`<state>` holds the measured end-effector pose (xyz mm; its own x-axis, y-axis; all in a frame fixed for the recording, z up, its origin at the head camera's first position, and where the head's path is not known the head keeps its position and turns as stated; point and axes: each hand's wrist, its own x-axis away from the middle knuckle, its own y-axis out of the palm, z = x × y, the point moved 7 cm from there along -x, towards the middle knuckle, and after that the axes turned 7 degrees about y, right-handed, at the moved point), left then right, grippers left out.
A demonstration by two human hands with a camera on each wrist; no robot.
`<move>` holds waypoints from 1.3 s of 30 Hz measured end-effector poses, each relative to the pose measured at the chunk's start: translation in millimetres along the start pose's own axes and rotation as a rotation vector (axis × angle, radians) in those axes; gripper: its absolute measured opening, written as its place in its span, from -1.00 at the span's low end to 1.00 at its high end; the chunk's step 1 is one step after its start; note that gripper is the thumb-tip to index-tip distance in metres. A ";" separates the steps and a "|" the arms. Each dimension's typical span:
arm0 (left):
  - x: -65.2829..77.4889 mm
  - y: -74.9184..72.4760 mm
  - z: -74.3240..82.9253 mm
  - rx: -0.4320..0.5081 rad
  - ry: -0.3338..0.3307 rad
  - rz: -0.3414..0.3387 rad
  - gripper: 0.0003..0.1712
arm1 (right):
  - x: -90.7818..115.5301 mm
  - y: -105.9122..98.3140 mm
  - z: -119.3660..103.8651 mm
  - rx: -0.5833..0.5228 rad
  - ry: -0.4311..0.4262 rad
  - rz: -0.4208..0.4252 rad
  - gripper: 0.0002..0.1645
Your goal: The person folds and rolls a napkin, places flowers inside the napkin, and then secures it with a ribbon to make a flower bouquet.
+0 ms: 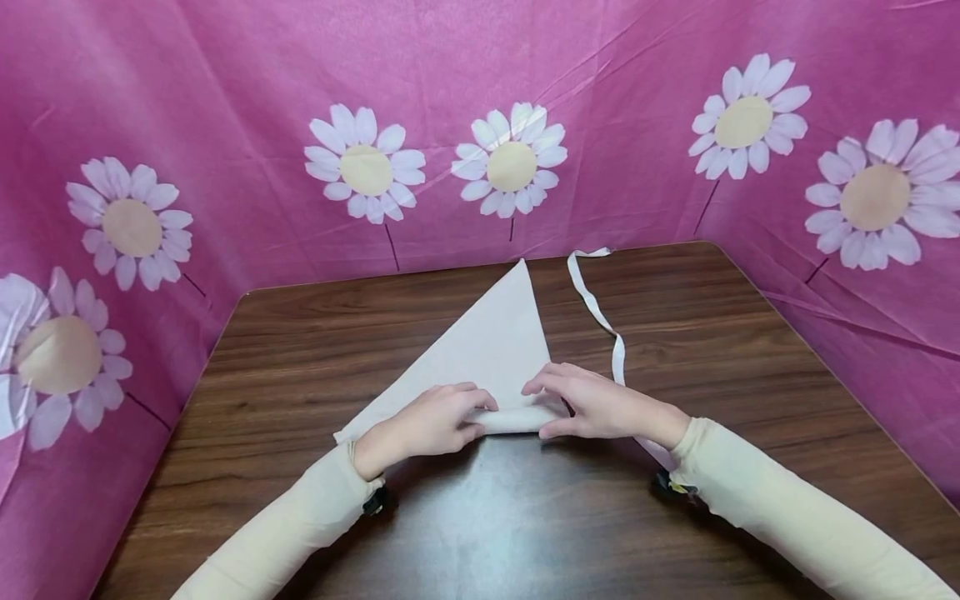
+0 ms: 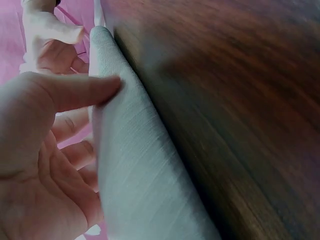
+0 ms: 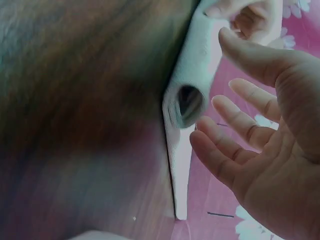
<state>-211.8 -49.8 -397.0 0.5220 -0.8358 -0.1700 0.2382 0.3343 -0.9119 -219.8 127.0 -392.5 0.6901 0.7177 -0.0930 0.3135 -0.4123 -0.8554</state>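
A white cloth (image 1: 480,342) lies on the table as a triangle, its peak toward the back. Along the near side it is rolled into a tube (image 1: 513,420); the tube's hollow end shows in the right wrist view. My left hand (image 1: 438,417) holds the roll's left part, its thumb (image 2: 100,91) on the near side and the fingers on the far side. At the right end, my right hand (image 1: 600,406) hovers around the roll with thumb and fingers spread. In the right wrist view its fingers (image 3: 225,155) look apart from the roll.
A narrow white ribbon (image 1: 592,304) trails from near my right hand to the table's back edge. The dark wooden table (image 1: 480,517) is enclosed by a pink curtain (image 1: 247,125) printed with white daisies. Part of the cloth (image 1: 655,452) shows below my right wrist.
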 end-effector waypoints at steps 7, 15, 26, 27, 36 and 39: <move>-3.2 0.5 -0.7 0.101 -0.024 -0.025 -0.76 | -1.4 8.3 -2.4 0.002 -0.021 -0.020 -0.61; -0.3 -1.5 -2.0 0.070 -0.038 -0.008 -0.72 | -5.6 10.0 1.2 -0.008 -0.033 -0.011 -0.68; -0.2 0.5 0.6 -0.006 -0.028 0.015 -0.42 | -10.7 10.2 9.9 -0.017 0.002 -0.021 -0.73; -0.7 1.0 0.8 -0.009 -0.029 0.011 -0.41 | -10.8 10.2 10.3 -0.022 0.000 -0.018 -0.73; -4.9 -0.1 1.4 -0.038 -0.036 0.003 -0.48 | -14.3 12.2 15.5 -0.045 0.029 -0.033 -0.72; -6.2 -0.9 2.4 -0.044 -0.025 0.006 -0.54 | -15.8 12.6 17.7 -0.061 0.034 -0.051 -0.72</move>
<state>-213.3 -43.9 -394.2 0.5441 -0.8223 -0.1665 0.1988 0.3192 -0.9266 -238.3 120.4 -410.9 0.6937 0.7196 -0.0323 0.3871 -0.4103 -0.8257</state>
